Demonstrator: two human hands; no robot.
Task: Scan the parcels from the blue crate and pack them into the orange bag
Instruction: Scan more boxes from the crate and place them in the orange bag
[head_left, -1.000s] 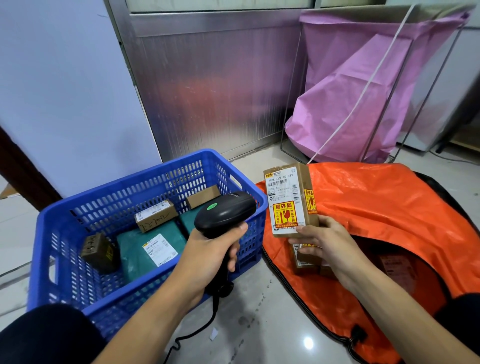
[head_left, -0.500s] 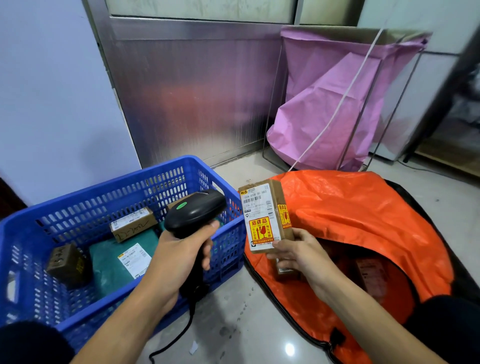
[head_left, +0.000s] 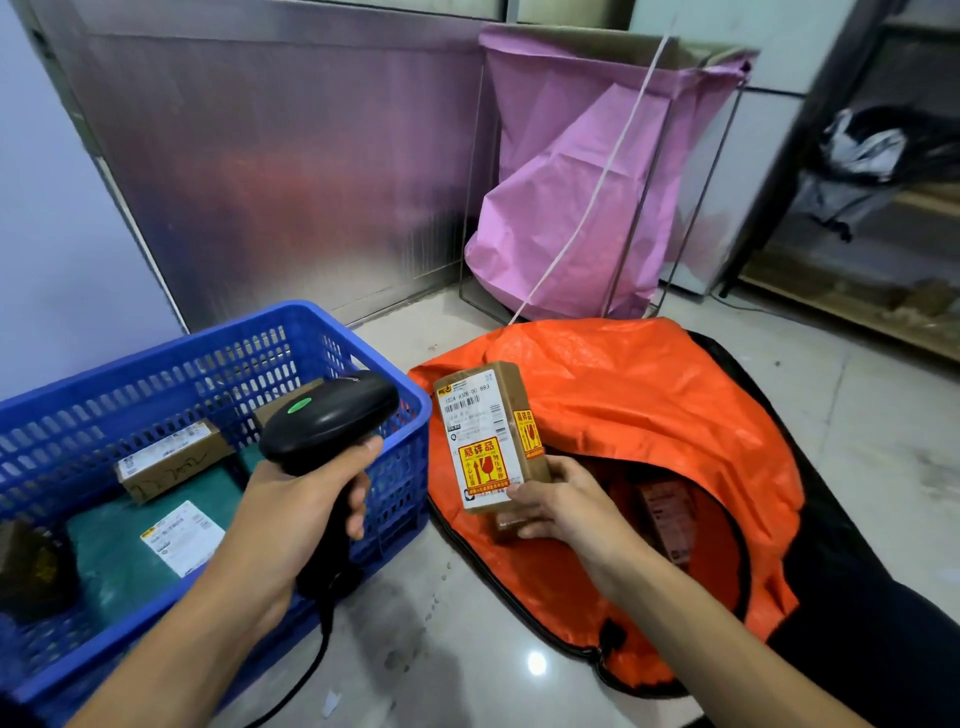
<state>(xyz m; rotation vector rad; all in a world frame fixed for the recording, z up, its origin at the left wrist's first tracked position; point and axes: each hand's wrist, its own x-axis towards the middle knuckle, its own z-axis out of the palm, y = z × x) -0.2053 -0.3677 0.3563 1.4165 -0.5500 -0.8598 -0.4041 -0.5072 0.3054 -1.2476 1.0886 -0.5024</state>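
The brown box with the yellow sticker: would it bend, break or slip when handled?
Probably stiff: the brown box shows square edges though the right hand pinches only its lower end. Likely light, since one hand holds it upright. Its yellow sticker shows a broken-glass symbol, so the contents may be fragile.

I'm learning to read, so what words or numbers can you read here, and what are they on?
"易碎品": yellow sticker on the held parcel, and its side.
"00 883": ends the top code on its white label; rest blurred.
Labels on parcels in the blue crate: too small.
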